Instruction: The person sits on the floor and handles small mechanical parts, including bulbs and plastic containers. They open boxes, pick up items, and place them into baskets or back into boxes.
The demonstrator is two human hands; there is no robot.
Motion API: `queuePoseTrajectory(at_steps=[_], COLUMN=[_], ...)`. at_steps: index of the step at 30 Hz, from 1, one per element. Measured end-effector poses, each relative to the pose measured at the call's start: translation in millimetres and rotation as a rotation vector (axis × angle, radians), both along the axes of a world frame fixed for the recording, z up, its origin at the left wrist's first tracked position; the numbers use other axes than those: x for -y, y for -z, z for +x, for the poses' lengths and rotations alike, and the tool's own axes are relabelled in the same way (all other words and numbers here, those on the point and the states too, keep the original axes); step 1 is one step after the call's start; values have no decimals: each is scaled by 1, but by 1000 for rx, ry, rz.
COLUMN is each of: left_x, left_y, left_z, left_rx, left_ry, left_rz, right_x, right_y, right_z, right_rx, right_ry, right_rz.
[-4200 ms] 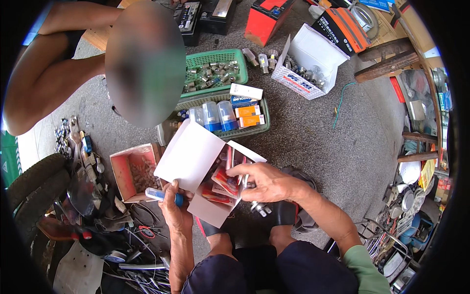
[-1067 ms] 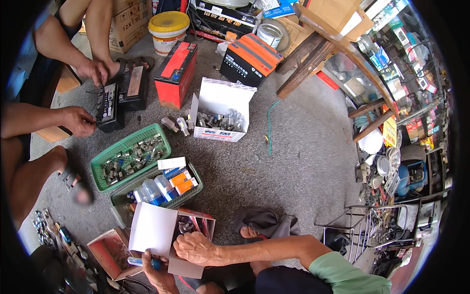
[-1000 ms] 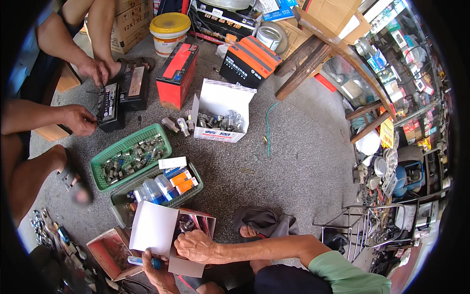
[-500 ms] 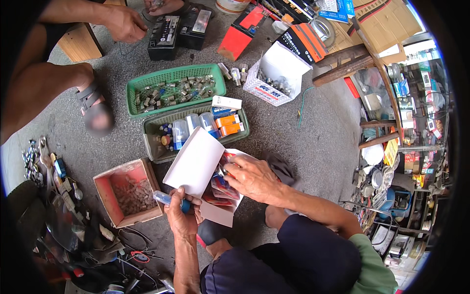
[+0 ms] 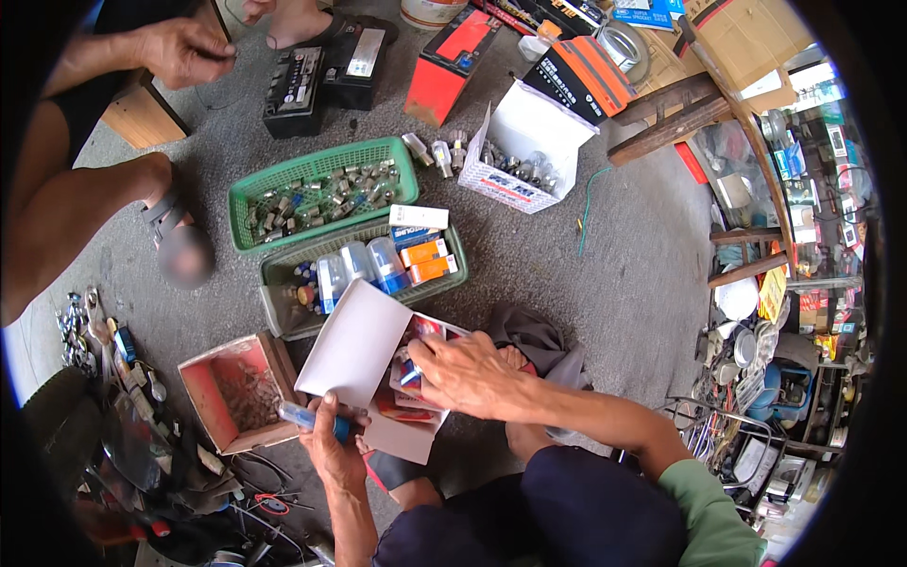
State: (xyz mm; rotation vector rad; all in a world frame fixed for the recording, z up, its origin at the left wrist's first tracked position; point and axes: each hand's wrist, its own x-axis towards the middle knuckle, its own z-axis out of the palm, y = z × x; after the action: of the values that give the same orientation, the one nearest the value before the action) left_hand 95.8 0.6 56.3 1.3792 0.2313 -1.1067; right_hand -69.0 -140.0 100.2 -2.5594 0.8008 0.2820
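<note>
My left hand [image 5: 335,452] is closed around a clear plastic tube with a blue end [image 5: 300,416], while also steadying an opened white carton [image 5: 351,342] above my lap. Red printed packets [image 5: 404,408] show inside the carton. Over its opening, my right hand [image 5: 472,376] has its fingers bent and pinched together. A small blue and silvery piece [image 5: 410,372] shows at those fingertips, too covered to name. Just beyond the carton, a green basket [image 5: 276,307] holds blue-capped tubes and small orange boxes.
Small bulbs fill a farther green basket [image 5: 403,156] and a white box [image 5: 510,191]. A red-lined wooden box [image 5: 200,383] stands left. Black batteries [image 5: 293,90] and another person's hand [image 5: 184,52] are at the far left. A wooden rack [image 5: 661,128] and cluttered shelves line the right.
The view has shifted, so the baskets appear lower and farther left. My right fingers have shifted slightly at the carton. My left hand keeps the tube. The other person's hand moved left.
</note>
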Motion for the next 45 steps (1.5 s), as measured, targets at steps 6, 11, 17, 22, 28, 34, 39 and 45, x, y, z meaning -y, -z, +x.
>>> queuePoseTrajectory(at_steps=[6, 11, 17, 22, 28, 34, 39, 45], left_x=[1, 16, 32, 75, 84, 89, 85, 75], left_y=[-24, -49, -62, -39, 7, 14, 13, -20], left_z=[-11, -30, -47, -65, -67, -68, -72, -69], left_rx=[298, 585, 1274, 1034, 1309, 1362, 1416, 1339], left_ry=[48, 170, 567, 1002, 1167, 1347, 1220, 1030], left_rz=[72, 263, 212, 347, 395, 528, 491, 320], right_x=[78, 113, 102, 125, 135, 136, 127, 121], right_y=[-56, -22, -2, 37, 61, 58, 40, 27], right_z=[-50, -74, -56, -45, -38, -57, -74, -92], right_rx=[727, 889, 691, 334, 328, 429, 585, 770], right_ry=[369, 703, 361, 561, 484, 571, 843, 1027], right_rz=[943, 1491, 623, 181, 107, 633, 1098, 1223])
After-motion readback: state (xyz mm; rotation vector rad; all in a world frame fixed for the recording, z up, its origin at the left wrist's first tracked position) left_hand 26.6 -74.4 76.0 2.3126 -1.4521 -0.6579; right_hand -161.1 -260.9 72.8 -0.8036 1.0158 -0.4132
